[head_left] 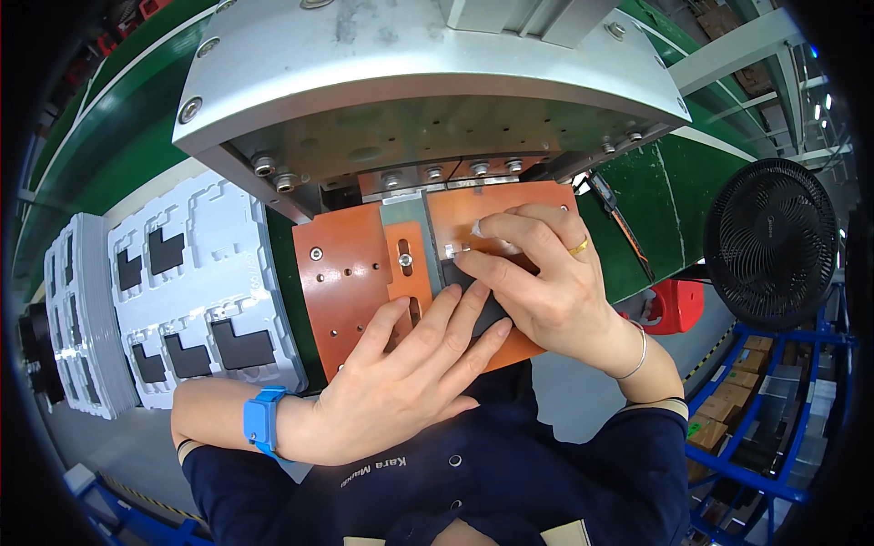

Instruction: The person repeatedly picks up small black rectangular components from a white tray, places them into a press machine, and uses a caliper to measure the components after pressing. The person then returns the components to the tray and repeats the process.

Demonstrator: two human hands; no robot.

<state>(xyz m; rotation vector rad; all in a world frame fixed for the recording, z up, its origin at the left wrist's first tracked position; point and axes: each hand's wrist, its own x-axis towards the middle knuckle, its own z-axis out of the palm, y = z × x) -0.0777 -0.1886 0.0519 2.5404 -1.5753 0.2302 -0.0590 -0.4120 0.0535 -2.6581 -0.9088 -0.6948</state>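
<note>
An orange fixture plate [341, 246] lies before me, with a grey strip and a slotted orange block [404, 261] fixed on it. A thin black sheet [492, 315] rests on its right part, largely covered by my hands. My left hand [410, 373] lies over it, fingers outstretched and fingertips on the sheet. Above the sheet's far edge, the thumb and index finger of my right hand [546, 287] are drawn together beside a small clear, shiny bit [455, 248]. Whatever sits between those fingertips is too small to make out.
A metal press frame [410, 64] overhangs the fixture's far side. To the left, a white tray [205, 305] holds several black L-shaped pieces, beside a stack of similar trays [86, 309]. A black fan [772, 241], a red stool [674, 305] and a blue rack [765, 409] stand right.
</note>
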